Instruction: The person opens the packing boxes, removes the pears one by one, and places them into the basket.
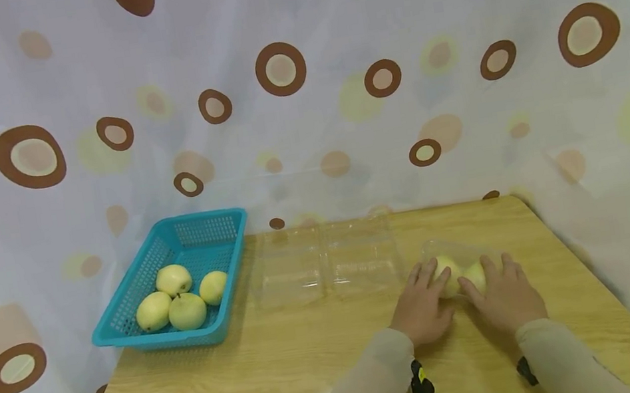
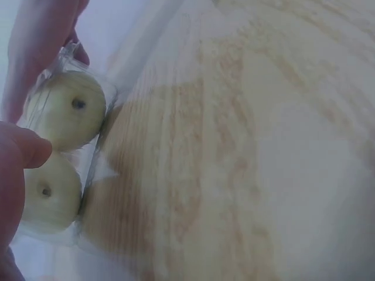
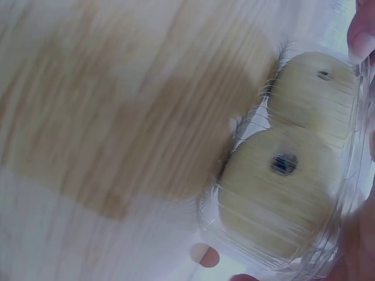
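Toward the right of the table is a clear plastic box [image 3: 205,213] with two pale yellow-green round fruits, apples or pears. One fruit [image 2: 67,111] lies beside the other fruit [image 2: 50,193], both behind the clear plastic. My left hand [image 1: 424,309] holds the box's left side in the head view. My right hand [image 1: 506,296] holds its right side, with the thumb near the middle. In both wrist views, fingers and thumbs lie along the box's edge. Parts of the box are hidden under the hands.
A blue basket [image 1: 105,330] with several of the same fruits [image 1: 188,311] stands at the table's left. Two clear plastic containers, a left one [image 1: 292,273] and a right one [image 1: 363,260], lie at the back middle. A spotted curtain [image 1: 328,121] hangs behind the wooden table [image 1: 257,386].
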Available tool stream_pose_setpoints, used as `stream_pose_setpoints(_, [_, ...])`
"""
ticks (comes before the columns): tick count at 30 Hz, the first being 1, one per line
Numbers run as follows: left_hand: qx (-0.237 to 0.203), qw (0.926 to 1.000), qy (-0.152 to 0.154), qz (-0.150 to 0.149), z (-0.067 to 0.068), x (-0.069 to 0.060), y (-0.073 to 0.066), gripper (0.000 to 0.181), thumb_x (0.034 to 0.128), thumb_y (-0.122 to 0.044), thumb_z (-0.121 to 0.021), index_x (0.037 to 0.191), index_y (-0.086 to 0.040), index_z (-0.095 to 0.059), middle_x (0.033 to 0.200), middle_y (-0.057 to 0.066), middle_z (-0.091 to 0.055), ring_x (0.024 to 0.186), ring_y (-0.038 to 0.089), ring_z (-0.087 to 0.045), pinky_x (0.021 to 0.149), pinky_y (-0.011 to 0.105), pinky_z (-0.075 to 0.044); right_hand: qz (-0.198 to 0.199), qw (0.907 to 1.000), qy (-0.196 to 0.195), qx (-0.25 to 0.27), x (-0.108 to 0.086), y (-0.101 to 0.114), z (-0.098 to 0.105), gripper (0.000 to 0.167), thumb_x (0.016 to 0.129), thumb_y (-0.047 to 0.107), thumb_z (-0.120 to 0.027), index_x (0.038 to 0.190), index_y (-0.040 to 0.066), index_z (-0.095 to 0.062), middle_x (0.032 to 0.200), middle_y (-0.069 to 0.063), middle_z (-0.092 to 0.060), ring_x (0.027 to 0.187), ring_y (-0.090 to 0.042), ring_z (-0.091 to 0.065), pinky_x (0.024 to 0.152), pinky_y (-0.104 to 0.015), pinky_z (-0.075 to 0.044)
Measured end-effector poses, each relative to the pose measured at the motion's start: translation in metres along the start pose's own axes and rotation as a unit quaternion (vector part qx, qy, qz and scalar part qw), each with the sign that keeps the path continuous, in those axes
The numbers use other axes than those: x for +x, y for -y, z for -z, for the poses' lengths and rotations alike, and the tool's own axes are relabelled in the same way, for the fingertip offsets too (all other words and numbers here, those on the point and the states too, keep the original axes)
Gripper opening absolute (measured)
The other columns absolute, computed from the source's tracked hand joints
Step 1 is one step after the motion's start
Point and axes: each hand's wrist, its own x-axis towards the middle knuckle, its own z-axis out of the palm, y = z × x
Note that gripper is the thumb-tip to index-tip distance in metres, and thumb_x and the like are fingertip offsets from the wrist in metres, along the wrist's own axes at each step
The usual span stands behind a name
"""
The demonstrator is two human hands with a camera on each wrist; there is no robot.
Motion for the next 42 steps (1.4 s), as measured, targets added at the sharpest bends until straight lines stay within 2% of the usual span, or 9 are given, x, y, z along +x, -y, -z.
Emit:
stream_pose_setpoints(8, [-0.094, 0.9932, -0.066, 0.018, 0.013, -0.014, -0.008, 0.043, 0.0945, -0.032, -0.059, 0.135, -0.019, -0.057, 0.150, -0.001, -0.038, 0.140, 0.020, -0.031, 0.109, 0.033, -0.034, -0.001, 0.9999, 0.010, 0.005, 0.000, 0.000, -0.002, 0.084, 0.096, 0.064, -0.033, 0.142, -0.007, -0.034, 0.142, -0.044, -0.020, 0.122, -0.063, -0.028, 0.084, -0.074, -0.036])
stream_pose_setpoints(12, [-0.227, 0.9642, -0.127, 0.051, 0.009, -0.026, -0.015, 0.020, 0.0944, -0.022, -0.059, 0.111, -0.018, -0.070, 0.120, -0.006, -0.058, 0.112, 0.006, -0.053, 0.088, 0.021, -0.048, -0.003, 0.9999, 0.015, 0.003, -0.001, -0.004, -0.002, 0.084, 0.096, 0.063, -0.032, 0.143, -0.007, -0.034, 0.142, -0.044, -0.019, 0.123, -0.062, -0.028, 0.082, -0.074, -0.037])
stream_pose_setpoints(14, [-0.329, 0.9306, -0.135, 0.089, 0.004, -0.030, -0.019, 0.014, 0.0944, -0.019, -0.059, 0.101, -0.015, -0.071, 0.100, -0.010, -0.062, 0.090, 0.001, -0.057, 0.074, 0.017, -0.049, -0.003, 0.9998, 0.017, 0.004, -0.001, -0.005, -0.001, 0.084, 0.096, 0.063, -0.032, 0.143, -0.007, -0.033, 0.143, -0.044, -0.019, 0.123, -0.061, -0.027, 0.081, -0.074, -0.038])
stream_pose_setpoints(17, [-0.476, 0.8554, -0.113, 0.171, -0.003, -0.034, -0.025, 0.010, 0.0925, -0.016, -0.062, 0.092, -0.010, -0.071, 0.080, -0.012, -0.062, 0.070, 0.002, -0.058, 0.060, 0.017, -0.049, -0.005, 0.9998, 0.021, 0.005, -0.002, -0.005, -0.001, 0.084, 0.096, 0.064, -0.032, 0.144, -0.006, -0.032, 0.143, -0.043, -0.018, 0.124, -0.060, -0.027, 0.080, -0.073, -0.038])
stream_pose_setpoints(21, [-0.586, 0.7625, -0.078, 0.262, -0.011, -0.034, -0.036, 0.010, 0.0895, -0.013, -0.065, 0.089, -0.005, -0.071, 0.071, -0.003, -0.065, 0.062, 0.012, -0.064, 0.058, 0.023, -0.053, -0.011, 0.9994, 0.030, 0.009, -0.005, -0.005, -0.002, 0.085, 0.096, 0.065, -0.031, 0.144, -0.006, -0.032, 0.144, -0.043, -0.017, 0.124, -0.060, -0.026, 0.082, -0.074, -0.037])
stream_pose_setpoints(25, [-0.643, 0.7059, -0.054, 0.292, -0.015, -0.026, -0.047, 0.012, 0.0896, -0.011, -0.065, 0.090, 0.000, -0.071, 0.073, 0.006, -0.068, 0.066, 0.022, -0.067, 0.061, 0.030, -0.056, -0.011, 0.9994, 0.031, 0.013, -0.009, -0.005, -0.001, 0.084, 0.096, 0.064, -0.032, 0.144, -0.006, -0.032, 0.144, -0.043, -0.017, 0.124, -0.061, -0.026, 0.086, -0.074, -0.035])
stream_pose_setpoints(31, [-0.652, 0.6936, -0.051, 0.302, -0.019, -0.010, -0.055, 0.018, 0.0917, -0.015, -0.063, 0.081, -0.006, -0.073, 0.072, 0.010, -0.068, 0.063, 0.022, -0.067, 0.059, 0.032, -0.056, -0.006, 0.9995, 0.021, 0.022, -0.006, 0.000, 0.004, 0.082, 0.096, 0.063, -0.033, 0.144, -0.005, -0.033, 0.144, -0.042, -0.017, 0.126, -0.059, -0.026, 0.084, -0.073, -0.035])
stream_pose_setpoints(37, [-0.685, 0.6519, -0.065, 0.320, -0.023, -0.006, -0.052, 0.021, 0.0952, -0.016, -0.061, 0.081, -0.004, -0.071, 0.074, 0.012, -0.067, 0.059, 0.020, -0.063, 0.058, 0.035, -0.057, -0.002, 0.9994, 0.027, 0.020, -0.004, 0.001, 0.005, 0.083, 0.096, 0.063, -0.033, 0.144, -0.005, -0.033, 0.143, -0.043, -0.019, 0.124, -0.061, -0.027, 0.084, -0.074, -0.036])
stream_pose_setpoints(42, [-0.692, 0.6478, -0.063, 0.312, -0.018, -0.005, -0.049, 0.019, 0.0954, -0.018, -0.061, 0.086, -0.006, -0.072, 0.075, 0.010, -0.066, 0.059, 0.018, -0.063, 0.058, 0.034, -0.057, 0.002, 0.9984, 0.053, 0.022, 0.000, -0.005, 0.010, 0.085, 0.095, 0.065, -0.031, 0.145, -0.004, -0.032, 0.145, -0.042, -0.017, 0.125, -0.062, -0.026, 0.087, -0.074, -0.033])
